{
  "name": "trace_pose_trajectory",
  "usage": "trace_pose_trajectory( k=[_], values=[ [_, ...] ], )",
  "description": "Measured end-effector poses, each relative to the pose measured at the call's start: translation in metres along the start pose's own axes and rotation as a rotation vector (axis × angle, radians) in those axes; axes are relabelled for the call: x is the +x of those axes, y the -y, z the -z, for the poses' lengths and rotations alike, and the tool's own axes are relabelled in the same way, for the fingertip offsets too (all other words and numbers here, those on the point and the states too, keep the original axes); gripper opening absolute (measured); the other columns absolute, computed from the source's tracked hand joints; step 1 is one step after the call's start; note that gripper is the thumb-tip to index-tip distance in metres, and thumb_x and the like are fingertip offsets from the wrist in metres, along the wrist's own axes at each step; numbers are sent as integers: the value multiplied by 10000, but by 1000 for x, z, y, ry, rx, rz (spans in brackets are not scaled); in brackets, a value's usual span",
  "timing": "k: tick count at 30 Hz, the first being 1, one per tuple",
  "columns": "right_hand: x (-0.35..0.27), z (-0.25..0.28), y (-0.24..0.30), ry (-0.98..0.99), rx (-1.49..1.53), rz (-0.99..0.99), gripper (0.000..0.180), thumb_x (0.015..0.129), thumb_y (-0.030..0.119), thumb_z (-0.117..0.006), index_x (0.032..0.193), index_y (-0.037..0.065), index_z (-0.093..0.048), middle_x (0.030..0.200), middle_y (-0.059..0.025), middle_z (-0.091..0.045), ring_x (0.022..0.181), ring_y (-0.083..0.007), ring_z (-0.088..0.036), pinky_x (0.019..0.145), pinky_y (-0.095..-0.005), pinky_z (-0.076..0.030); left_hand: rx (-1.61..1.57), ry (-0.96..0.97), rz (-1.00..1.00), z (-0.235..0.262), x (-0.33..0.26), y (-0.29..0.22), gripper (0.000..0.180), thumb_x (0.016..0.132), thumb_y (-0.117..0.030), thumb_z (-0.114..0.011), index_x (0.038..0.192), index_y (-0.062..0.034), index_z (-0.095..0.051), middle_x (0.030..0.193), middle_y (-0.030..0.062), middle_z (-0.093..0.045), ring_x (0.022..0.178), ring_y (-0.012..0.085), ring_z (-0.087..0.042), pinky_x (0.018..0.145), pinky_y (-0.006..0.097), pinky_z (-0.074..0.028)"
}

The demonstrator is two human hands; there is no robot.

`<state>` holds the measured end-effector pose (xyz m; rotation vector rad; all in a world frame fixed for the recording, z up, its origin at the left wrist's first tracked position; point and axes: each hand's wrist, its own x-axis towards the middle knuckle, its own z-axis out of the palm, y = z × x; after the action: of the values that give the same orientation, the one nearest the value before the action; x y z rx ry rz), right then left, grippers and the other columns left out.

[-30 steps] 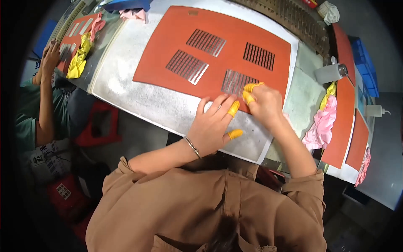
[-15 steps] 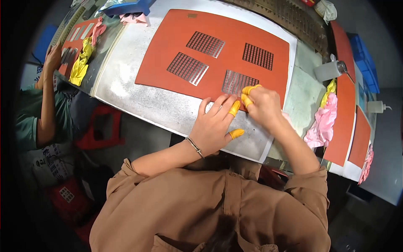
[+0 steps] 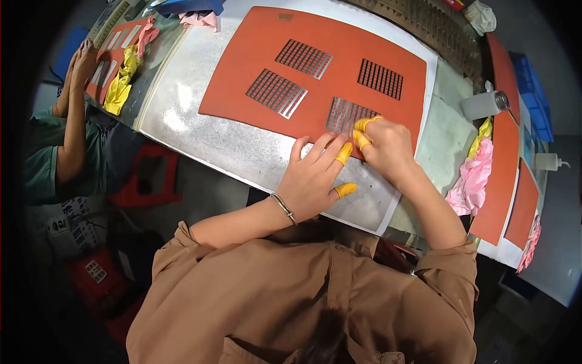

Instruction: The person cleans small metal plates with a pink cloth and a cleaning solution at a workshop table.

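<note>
A large orange rubber sheet point(image 3: 273, 54) lies on a grey worktable point(image 3: 200, 139). Several rectangular slotted grids are cut into it. My left hand point(image 3: 312, 176) lies flat at the sheet's near edge, fingers spread, with yellow finger cots on the thumb and one finger. My right hand point(image 3: 385, 145) is curled over the near-right grid point(image 3: 345, 114), its yellow-capped fingertips pinching at the grid's edge. Whether anything small sits between those fingertips cannot be seen.
Another person point(image 3: 66, 121) in green works at the far left over a smaller orange sheet point(image 3: 115, 42) with yellow cloth point(image 3: 121, 82). A pink cloth point(image 3: 473, 179), a grey cylinder point(image 3: 482, 104), more orange sheets point(image 3: 503, 176) and a blue bin point(image 3: 536, 91) are at the right. A red stool point(image 3: 148, 179) stands below.
Both hands stay at the near-right grid with only slight finger shifts. The view has drifted a little.
</note>
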<state>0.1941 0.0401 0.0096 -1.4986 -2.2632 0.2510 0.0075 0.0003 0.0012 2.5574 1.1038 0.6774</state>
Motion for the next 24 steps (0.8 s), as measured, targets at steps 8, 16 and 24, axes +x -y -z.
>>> trace_pose_trajectory(
  k=[8,16,24],
  values=[
    [9,-2,-8,-29,38,7,81,702,104,-642,743,34,-643,679,-137,-601,602,-320,-591,541,-403,-479,33,-18,-7,-1,-1,0,507,755,-368,-636,1079,12,-550,1270,122,-462,1187,252,-401,963,472,-286],
    [12,0,-7,-38,-3,-12,78,714,108,-638,758,45,-648,681,-136,-605,608,-310,-596,543,-401,-477,50,-20,-7,-1,-1,0,515,753,-369,-637,1088,14,-553,1260,120,-470,1188,255,-399,969,473,-290],
    [16,1,-10,-30,25,1,75,720,109,-637,761,48,-654,670,-121,-606,609,-293,-601,548,-395,-484,37,-28,-3,-1,0,1,504,744,-363,-641,1070,12,-555,1258,121,-473,1186,253,-400,962,472,-294]
  ],
)
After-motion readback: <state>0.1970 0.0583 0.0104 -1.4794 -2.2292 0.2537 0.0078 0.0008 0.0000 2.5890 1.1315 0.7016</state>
